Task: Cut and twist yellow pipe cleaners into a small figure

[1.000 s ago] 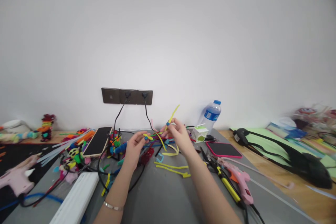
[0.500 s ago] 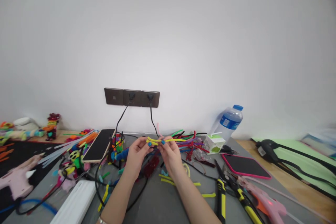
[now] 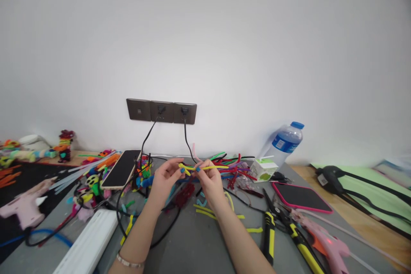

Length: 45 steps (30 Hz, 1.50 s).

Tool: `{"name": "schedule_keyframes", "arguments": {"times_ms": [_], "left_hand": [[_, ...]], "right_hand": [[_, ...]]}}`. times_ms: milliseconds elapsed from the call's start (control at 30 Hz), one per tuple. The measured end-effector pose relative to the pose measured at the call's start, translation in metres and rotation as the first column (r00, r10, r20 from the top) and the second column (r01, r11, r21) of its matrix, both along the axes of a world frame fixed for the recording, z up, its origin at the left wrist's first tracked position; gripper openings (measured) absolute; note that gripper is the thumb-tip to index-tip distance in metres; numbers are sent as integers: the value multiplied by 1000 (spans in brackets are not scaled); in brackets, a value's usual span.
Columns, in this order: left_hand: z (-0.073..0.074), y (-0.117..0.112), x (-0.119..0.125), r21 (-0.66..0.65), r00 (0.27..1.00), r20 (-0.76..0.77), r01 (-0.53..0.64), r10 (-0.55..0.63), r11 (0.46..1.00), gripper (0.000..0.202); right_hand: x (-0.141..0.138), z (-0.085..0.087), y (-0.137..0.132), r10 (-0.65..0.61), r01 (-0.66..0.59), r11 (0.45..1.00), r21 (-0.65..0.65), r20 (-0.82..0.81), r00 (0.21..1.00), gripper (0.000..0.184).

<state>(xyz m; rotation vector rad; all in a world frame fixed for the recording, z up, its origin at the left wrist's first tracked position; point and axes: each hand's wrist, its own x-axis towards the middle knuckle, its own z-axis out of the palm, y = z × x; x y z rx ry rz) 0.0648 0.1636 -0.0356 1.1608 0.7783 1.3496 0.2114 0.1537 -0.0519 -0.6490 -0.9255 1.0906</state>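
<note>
My left hand [image 3: 164,181] and my right hand [image 3: 209,180] meet above the grey table [image 3: 192,248], both pinching a yellow pipe cleaner [image 3: 205,167] that runs level between them and out to the right. The fingertips of both hands are closed on it near its left end. Just behind the hands lies a heap of coloured pipe cleaners [image 3: 231,169]. Cut yellow pieces [image 3: 205,212] lie on the table under my right wrist.
A phone [image 3: 121,168] leans at the left, a pink-edged phone [image 3: 301,197] lies at the right. Yellow-handled pliers [image 3: 269,233] and a pink glue gun [image 3: 327,245] sit front right, another glue gun [image 3: 22,205] far left. A water bottle [image 3: 284,144], a small carton [image 3: 263,170] and wall sockets [image 3: 161,111] stand behind.
My right hand has come down and brought the yellow pipe cleaner from upright to level, and both hands now pinch it together. The view has shifted to the left.
</note>
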Motion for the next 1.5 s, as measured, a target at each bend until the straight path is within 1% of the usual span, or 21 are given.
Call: {"name": "schedule_keyframes", "arguments": {"times_ms": [100,267,400,500,600,700,800,900,1000,1100,1200,1300,1367,1500], "left_hand": [[-3,3,-3,69,997,-72,16,-11,997,27],[-6,5,-6,127,984,-175,-11,33,992,19],[-6,3,-9,137,964,-262,1,35,991,17],[-5,1,-10,169,944,-327,14,42,985,14],[-3,-1,-10,256,913,-396,3,102,967,11],[-1,-3,-10,347,883,-438,-11,172,938,12],[0,-3,-11,382,869,-459,6,184,924,13],[-2,-2,-11,363,873,-462,25,157,931,7],[-3,-2,-10,308,896,-430,32,109,951,9],[1,-4,-9,231,929,-364,17,71,973,14],[6,-6,-8,154,958,-280,-25,68,988,21],[10,-6,-8,111,974,-212,-58,80,992,28],[11,-5,-9,96,979,-187,-59,76,994,31],[12,-4,-10,65,987,-156,-31,41,997,34]], "right_hand": [[1,-1,1,-19,18,1000,7,42,999,21],[1,1,-2,-84,82,996,20,126,988,18],[2,2,-3,-74,75,997,-12,105,992,18],[2,1,-2,-72,73,997,-1,95,993,18],[3,1,-1,-101,99,995,25,105,989,19],[3,1,-1,-104,100,994,34,114,988,20],[3,1,-1,-104,100,994,31,127,986,20],[4,0,0,-109,106,994,31,139,984,21],[4,0,0,-92,90,996,19,115,989,23],[4,-1,-1,0,3,999,-33,72,997,23],[4,1,-4,99,-96,992,-80,40,994,24],[4,5,-7,208,-204,974,-96,33,978,26],[4,8,-9,271,-266,960,-89,41,962,26],[5,10,-10,306,-302,951,-71,49,951,25]]}}
